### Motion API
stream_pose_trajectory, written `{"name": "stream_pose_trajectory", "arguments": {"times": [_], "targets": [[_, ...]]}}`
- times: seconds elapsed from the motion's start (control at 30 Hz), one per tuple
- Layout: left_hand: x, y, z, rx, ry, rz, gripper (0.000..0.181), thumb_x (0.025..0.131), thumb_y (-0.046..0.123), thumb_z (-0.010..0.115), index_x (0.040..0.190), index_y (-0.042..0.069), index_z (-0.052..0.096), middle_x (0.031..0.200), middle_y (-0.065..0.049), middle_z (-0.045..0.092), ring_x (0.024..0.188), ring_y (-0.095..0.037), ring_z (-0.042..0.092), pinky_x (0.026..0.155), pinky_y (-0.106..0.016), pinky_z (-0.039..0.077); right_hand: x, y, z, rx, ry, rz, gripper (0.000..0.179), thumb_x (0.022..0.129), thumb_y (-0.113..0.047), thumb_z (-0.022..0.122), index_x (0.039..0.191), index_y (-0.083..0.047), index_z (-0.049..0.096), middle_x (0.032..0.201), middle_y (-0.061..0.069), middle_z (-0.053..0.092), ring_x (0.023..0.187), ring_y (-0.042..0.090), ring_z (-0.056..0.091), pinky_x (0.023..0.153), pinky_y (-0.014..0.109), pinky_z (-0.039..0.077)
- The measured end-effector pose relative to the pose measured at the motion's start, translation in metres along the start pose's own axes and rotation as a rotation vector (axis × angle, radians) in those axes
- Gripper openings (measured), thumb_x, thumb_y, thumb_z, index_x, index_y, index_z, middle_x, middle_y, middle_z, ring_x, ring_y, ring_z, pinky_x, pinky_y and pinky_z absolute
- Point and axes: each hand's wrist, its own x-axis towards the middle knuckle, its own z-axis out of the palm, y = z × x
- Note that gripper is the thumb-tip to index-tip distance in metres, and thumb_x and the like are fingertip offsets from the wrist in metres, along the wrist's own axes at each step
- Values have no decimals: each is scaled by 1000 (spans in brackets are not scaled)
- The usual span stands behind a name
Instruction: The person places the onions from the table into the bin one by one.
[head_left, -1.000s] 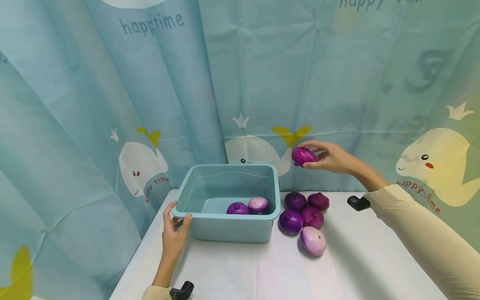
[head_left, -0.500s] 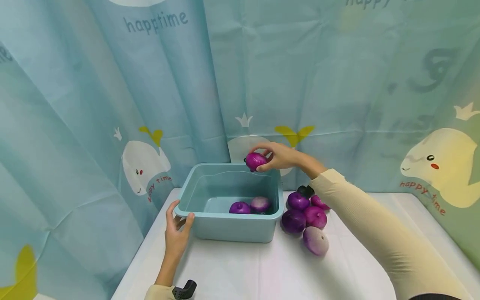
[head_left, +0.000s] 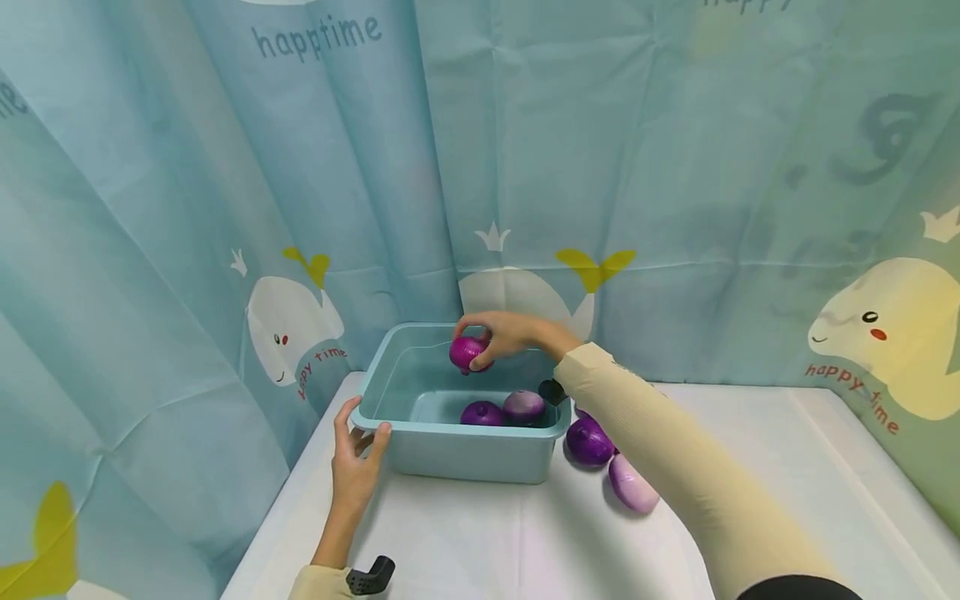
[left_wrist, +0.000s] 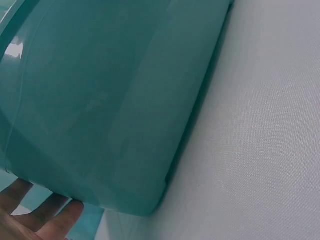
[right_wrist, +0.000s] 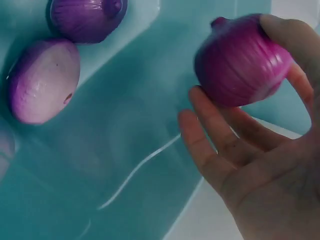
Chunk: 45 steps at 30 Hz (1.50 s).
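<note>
A red onion (head_left: 467, 353) is pinched between the thumb and fingers of my right hand (head_left: 508, 335), held inside the opening of the blue plastic basin (head_left: 465, 457), above its floor. In the right wrist view the held onion (right_wrist: 242, 60) is bright magenta with a short stub. Two more onions lie on the basin floor: a dark purple one (head_left: 482, 413) and a paler purple-white one (head_left: 524, 407). My left hand (head_left: 356, 471) grips the basin's near left corner, thumb on the front rim. The left wrist view shows its fingers (left_wrist: 62, 220) against the basin's side.
Right of the basin, a purple onion (head_left: 589, 442) and a pale one (head_left: 633, 483) lie on the white tabletop (head_left: 457, 542); my right sleeve (head_left: 675, 450) hides others there. A blue whale-print curtain (head_left: 540, 167) hangs behind the table.
My right hand has carried the red onion leftward from above the loose onions, then down into the basin's opening. My left hand stays on the basin's corner.
</note>
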Motion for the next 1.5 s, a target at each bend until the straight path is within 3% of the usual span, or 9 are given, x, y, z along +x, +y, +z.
{"name": "stream_pose_trajectory", "arguments": {"times": [0.07,0.2,0.37,0.6,0.83,0.97,1.23,1.3,1.5], "targets": [[0,-1,1,-6,-4,4,67,102,23,65,158,25,28,156,-22,41,126,-42,57,85,-19,48,3,1,2,-2,-32,34,49,92,-19,79,135,-23,56,133,12,56,112,26,61,89,45,55],[0,-2,2,-2,-5,4,67,102,23,65,158,26,28,156,-21,41,126,-41,57,89,-29,52,7,4,6,-8,-52,68,49,92,-20,79,135,-25,56,134,11,54,114,27,57,88,46,56],[0,0,1,3,-3,-4,67,102,23,65,158,27,28,157,-20,40,127,-41,56,93,-44,52,11,4,9,-7,-39,71,48,92,-20,79,134,-26,57,133,10,55,116,28,58,86,42,57],[-1,1,0,8,-2,-18,67,102,24,65,158,27,27,157,-21,40,127,-42,56,94,-49,51,14,8,11,-29,-25,36,49,92,-20,79,136,-24,57,136,11,55,118,29,58,92,37,54],[0,2,1,-5,-3,-11,67,102,23,65,158,26,28,157,-21,40,127,-42,56,91,-32,52,6,3,5,-92,-9,17,69,92,-26,79,153,-19,47,158,12,41,139,41,47,109,52,42],[-1,2,0,-4,7,-12,66,102,23,65,157,26,28,156,-23,41,126,-42,56,89,-27,51,-1,1,0,-91,-11,-3,73,91,-27,80,155,-19,45,161,10,39,141,38,46,110,53,41],[-1,2,2,7,11,-9,66,102,24,64,157,26,28,156,-23,40,127,-46,56,96,-54,50,-26,11,-12,28,83,-43,71,91,-24,81,153,-17,48,156,15,45,134,36,53,96,43,53],[-1,2,1,5,10,-12,66,102,24,65,157,26,28,156,-23,41,128,-46,56,96,-51,51,-36,16,-16,61,117,-66,70,91,-21,81,152,-14,48,152,18,47,129,40,57,92,42,55],[0,1,0,4,11,3,66,102,22,65,157,24,29,155,-22,42,126,-45,56,86,-20,49,-70,43,-26,51,235,-73,67,92,-26,80,151,-15,50,145,21,53,108,33,69,86,40,57]]}}
